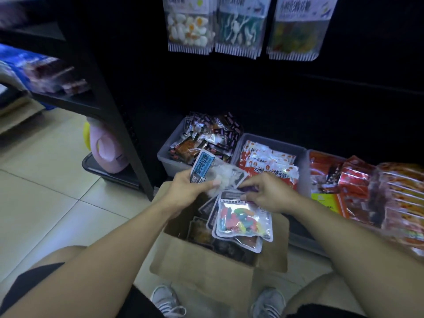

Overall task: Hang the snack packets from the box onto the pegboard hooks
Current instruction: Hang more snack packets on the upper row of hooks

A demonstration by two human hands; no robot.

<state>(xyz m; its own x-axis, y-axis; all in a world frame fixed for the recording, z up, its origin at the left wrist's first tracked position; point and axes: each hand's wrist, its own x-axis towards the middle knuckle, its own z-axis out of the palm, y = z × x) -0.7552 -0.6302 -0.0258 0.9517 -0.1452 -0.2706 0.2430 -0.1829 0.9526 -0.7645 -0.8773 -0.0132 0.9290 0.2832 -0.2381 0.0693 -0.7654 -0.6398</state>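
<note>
An open cardboard box (202, 262) stands on the floor between my feet, with several snack packets inside. My left hand (188, 189) grips a packet with a blue label and pale contents (213, 171) above the box. My right hand (266, 193) pinches the top of a clear packet of coloured gummies (243, 219), with more packets stacked behind it. High on the dark pegboard (298, 88) hang three candy packets: one of white and yellow pieces (189, 26), a green and white one (238, 28), a yellow-green one (296, 31).
Grey bins (167, 154) of small snack packs sit along the base of the pegboard, with red packets (358, 180) piled to the right. A black shelf frame (114, 111) stands at left, with a pink jug (107, 150) on its bottom tray. The floor is pale tile.
</note>
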